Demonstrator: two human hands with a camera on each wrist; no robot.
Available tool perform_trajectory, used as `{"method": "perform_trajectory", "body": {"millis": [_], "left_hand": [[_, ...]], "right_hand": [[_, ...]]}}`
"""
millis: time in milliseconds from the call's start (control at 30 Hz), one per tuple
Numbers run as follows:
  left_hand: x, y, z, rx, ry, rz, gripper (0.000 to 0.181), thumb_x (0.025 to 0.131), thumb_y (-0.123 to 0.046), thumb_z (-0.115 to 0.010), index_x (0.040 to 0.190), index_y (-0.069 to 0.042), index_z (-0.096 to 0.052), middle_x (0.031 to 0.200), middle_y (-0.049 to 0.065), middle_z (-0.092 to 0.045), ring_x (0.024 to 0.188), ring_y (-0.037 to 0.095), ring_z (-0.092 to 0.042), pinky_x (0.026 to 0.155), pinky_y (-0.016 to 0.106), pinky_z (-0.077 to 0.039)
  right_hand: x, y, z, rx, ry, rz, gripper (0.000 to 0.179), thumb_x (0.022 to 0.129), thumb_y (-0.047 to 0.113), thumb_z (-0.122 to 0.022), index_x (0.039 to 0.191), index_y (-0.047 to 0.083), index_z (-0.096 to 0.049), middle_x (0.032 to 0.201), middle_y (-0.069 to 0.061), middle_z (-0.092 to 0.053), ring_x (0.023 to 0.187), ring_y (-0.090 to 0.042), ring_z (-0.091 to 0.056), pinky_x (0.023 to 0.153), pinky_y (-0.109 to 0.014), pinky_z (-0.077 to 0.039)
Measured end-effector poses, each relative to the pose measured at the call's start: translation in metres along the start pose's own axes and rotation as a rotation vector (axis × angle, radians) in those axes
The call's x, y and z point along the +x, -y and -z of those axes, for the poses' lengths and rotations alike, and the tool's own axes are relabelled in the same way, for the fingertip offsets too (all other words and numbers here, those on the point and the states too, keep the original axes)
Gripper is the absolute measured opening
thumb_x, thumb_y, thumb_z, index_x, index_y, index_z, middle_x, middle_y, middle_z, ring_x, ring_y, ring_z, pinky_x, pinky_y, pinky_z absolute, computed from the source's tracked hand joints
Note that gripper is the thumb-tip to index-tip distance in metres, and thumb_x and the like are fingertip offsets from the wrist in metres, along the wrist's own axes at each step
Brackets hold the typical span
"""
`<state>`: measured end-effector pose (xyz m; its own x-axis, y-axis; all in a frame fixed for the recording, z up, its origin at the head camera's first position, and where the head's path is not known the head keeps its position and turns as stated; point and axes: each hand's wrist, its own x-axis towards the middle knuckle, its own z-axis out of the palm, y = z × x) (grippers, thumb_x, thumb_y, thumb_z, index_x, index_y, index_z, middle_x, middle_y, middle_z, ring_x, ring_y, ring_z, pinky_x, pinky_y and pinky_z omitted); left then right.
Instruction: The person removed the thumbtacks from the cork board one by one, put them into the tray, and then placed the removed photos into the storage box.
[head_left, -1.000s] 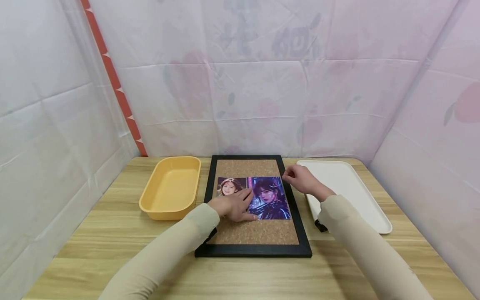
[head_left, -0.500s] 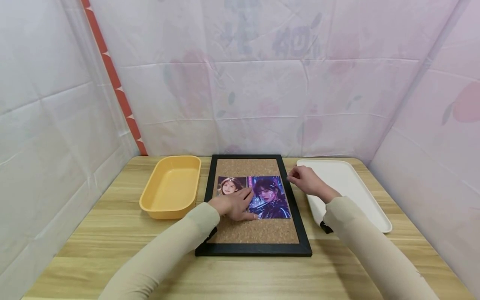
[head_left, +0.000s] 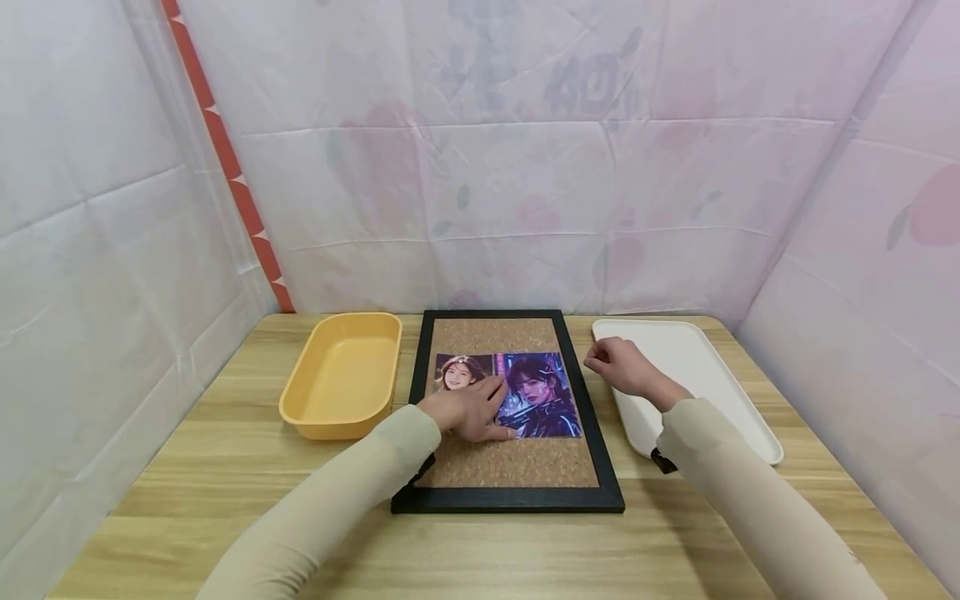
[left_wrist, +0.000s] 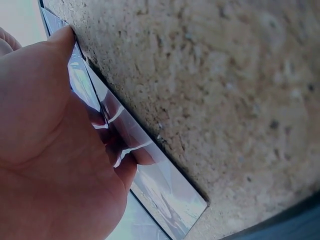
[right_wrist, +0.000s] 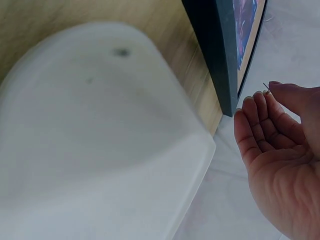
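A black-framed cork board [head_left: 510,463] lies in the middle of the table. Side by side on it are a portrait photo [head_left: 457,372] and a purple-blue picture [head_left: 542,398] of a figure in dark clothing. My left hand [head_left: 474,412] rests spread over both, covering much of the portrait; in the left wrist view its thumb [left_wrist: 62,42] touches the picture's edge. Just right of the frame, above the white tray, is my right hand [head_left: 628,367]. Its thumb and forefinger pinch a tiny pin [right_wrist: 266,87], whose thin point sticks out; its head is hidden.
A yellow basin [head_left: 341,375] stands left of the board. The white tray [head_left: 697,367] lies on the right, with a small dark spot [right_wrist: 121,52] on it in the right wrist view. Pale printed cloth [head_left: 517,183] hangs behind and at both sides.
My right hand has drawn back to the right, from the corner of the purple-blue picture to beside the frame. The left hand, the pictures and the board stay put.
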<state>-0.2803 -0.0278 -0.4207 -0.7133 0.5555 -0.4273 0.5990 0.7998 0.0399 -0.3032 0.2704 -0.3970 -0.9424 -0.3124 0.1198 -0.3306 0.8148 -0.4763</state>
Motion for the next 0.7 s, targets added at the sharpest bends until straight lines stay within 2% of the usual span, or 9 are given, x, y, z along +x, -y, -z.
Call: {"method": "perform_trajectory", "body": {"millis": [200,333,533,700], "left_hand": [[-0.018,-0.008,0.011,-0.021,-0.019,-0.010,0.090,0.101,-0.068,-0.041,0.166,-0.014,-0.012,0.173,0.002,-0.003,0.159,0.020,-0.005,0.126,0.043,-0.018],[-0.021,-0.009,0.010,-0.020,-0.034,-0.022,0.090,0.101,-0.069,-0.041,0.166,-0.013,-0.014,0.173,0.003,-0.005,0.159,0.021,-0.007,0.125,0.046,-0.020],[-0.016,-0.007,0.009,-0.010,-0.021,-0.011,0.090,0.101,-0.069,-0.039,0.166,-0.014,-0.012,0.173,0.003,-0.003,0.159,0.020,-0.005,0.126,0.045,-0.019],[0.001,0.000,-0.002,-0.003,-0.007,0.000,0.092,0.100,-0.071,-0.038,0.166,-0.016,-0.008,0.173,0.001,0.002,0.159,0.018,0.000,0.126,0.046,-0.016]], "right_hand": [[-0.006,-0.007,0.002,-0.001,-0.004,0.000,0.013,0.099,0.007,-0.064,0.092,-0.002,-0.069,0.078,-0.005,-0.063,0.070,-0.016,-0.053,0.066,-0.033,-0.045],[-0.011,-0.012,0.002,0.007,-0.010,-0.006,0.014,0.099,0.008,-0.064,0.093,-0.003,-0.069,0.079,-0.006,-0.065,0.070,-0.016,-0.054,0.066,-0.033,-0.046],[-0.017,-0.017,0.004,0.007,-0.006,-0.025,0.014,0.099,0.007,-0.063,0.096,-0.005,-0.069,0.080,-0.008,-0.065,0.071,-0.017,-0.055,0.065,-0.033,-0.046],[-0.021,-0.021,0.007,-0.010,-0.011,-0.022,0.014,0.098,0.006,-0.063,0.094,-0.005,-0.069,0.081,-0.008,-0.066,0.072,-0.017,-0.056,0.066,-0.033,-0.047]]}}
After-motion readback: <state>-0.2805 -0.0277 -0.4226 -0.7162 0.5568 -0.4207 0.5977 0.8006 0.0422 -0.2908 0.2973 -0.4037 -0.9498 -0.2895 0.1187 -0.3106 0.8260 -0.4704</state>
